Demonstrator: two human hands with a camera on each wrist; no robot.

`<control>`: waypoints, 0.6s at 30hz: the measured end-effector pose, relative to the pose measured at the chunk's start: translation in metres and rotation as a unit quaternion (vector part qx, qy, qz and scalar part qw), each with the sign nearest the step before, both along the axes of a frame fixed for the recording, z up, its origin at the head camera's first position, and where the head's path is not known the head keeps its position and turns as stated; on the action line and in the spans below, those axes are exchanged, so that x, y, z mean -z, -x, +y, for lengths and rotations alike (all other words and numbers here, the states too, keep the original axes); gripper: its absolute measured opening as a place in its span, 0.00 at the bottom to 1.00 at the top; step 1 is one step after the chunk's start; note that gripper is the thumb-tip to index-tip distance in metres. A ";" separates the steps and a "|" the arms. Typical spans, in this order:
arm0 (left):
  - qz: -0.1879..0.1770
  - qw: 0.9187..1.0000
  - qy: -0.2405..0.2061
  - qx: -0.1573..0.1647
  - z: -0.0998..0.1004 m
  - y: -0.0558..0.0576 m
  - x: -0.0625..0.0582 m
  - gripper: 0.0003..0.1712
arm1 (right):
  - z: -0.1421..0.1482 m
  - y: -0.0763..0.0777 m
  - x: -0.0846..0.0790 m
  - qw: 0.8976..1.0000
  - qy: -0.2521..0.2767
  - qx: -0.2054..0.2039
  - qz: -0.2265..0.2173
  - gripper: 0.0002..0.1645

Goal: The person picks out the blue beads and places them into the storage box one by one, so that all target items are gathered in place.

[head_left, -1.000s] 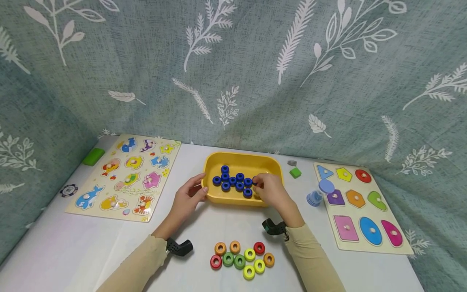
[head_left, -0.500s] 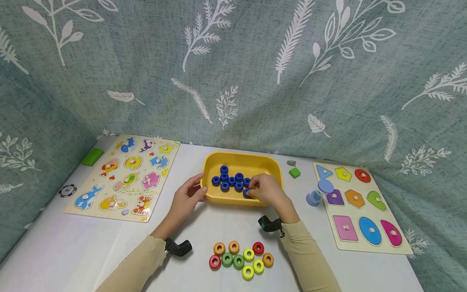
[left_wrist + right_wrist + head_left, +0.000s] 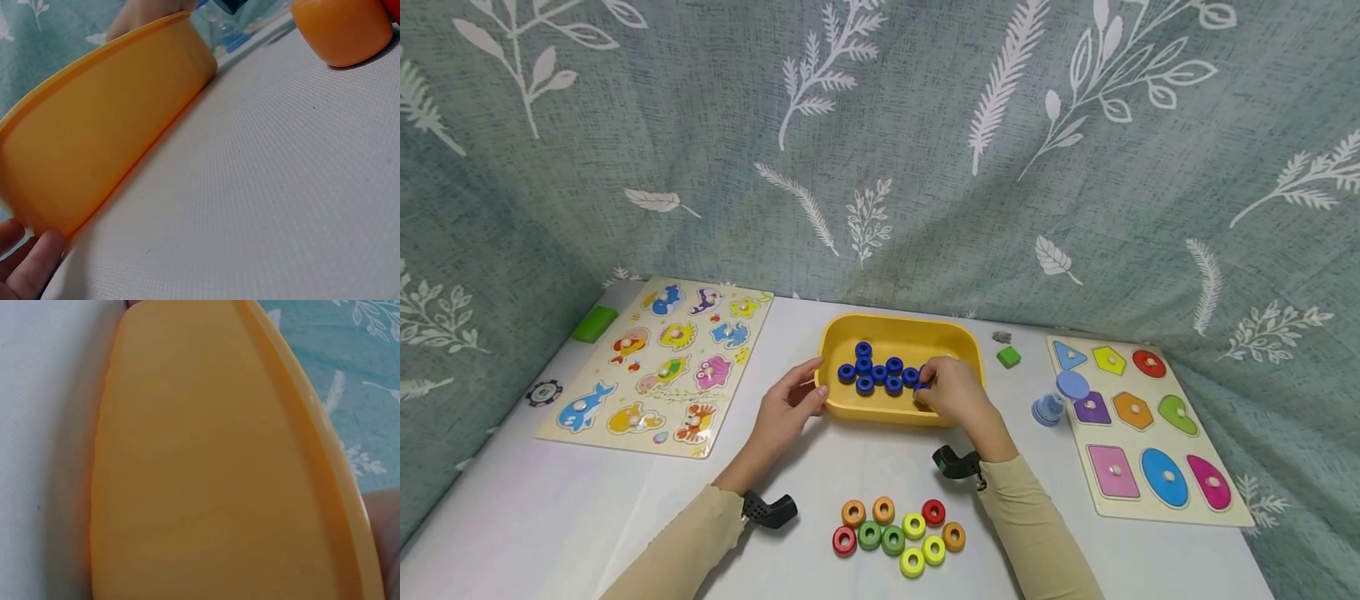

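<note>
In the head view, a yellow plastic tray (image 3: 880,411) holds several blue ring beads (image 3: 864,385) in a loose cluster. My left hand (image 3: 784,408) rests at the tray's left end, thumb and fingers against its outer wall. The left wrist view has those fingertips (image 3: 47,250) low at the tray's corner. My right hand (image 3: 955,392) reaches over the front rim into the right side, its curled fingers pinching a blue ring bead (image 3: 922,389) that they partly cover. The right wrist view is mostly filled by the tray's outer wall (image 3: 206,450).
Several red, orange, green and yellow ring beads (image 3: 892,540) lie on the table in front of the tray. A sea-animal puzzle board (image 3: 647,379) is on the left, a shape puzzle board (image 3: 1150,433) on the right. Blue pieces (image 3: 1048,408) and a green block (image 3: 1008,357) lie between.
My right hand has shifted from an upper blue bead to the lower one near the front wall, and that bead has moved slightly right and back. The left hand stays put.
</note>
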State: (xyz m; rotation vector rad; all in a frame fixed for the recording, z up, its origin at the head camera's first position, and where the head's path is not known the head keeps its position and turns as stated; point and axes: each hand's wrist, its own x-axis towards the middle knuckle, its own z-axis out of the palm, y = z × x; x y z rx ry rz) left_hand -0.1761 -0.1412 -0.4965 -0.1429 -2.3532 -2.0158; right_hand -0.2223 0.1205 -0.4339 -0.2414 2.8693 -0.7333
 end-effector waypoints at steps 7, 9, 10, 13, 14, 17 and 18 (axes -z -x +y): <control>-0.003 1.000 -0.005 0.000 -0.001 -0.002 0.001 0.28 | 0.001 -0.002 0.003 1.000 0.013 0.014 0.020 0.10; -0.002 1.000 -0.003 0.001 -0.002 -0.002 0.002 0.28 | 0.001 -0.004 0.003 0.999 0.024 0.021 0.027 0.10; -0.002 1.000 -0.004 0.001 -0.002 -0.002 0.002 0.28 | 0.001 -0.004 0.003 0.999 0.033 0.024 0.029 0.10; 0.002 1.000 -0.002 0.002 -0.002 -0.002 0.003 0.28 | 0.003 -0.006 0.002 0.997 0.058 0.031 0.041 0.09; 0.002 1.000 -0.002 0.002 -0.002 -0.001 0.003 0.28 | 0.003 -0.007 0.002 0.996 0.066 0.030 0.045 0.09; 0.004 1.000 -0.003 0.003 -0.002 -0.001 0.005 0.28 | 0.008 -0.006 0.003 0.994 0.097 0.021 0.053 0.08; 0.004 1.000 -0.003 0.002 -0.002 -0.001 0.005 0.28 | 0.010 -0.006 0.003 0.992 0.107 0.019 0.060 0.08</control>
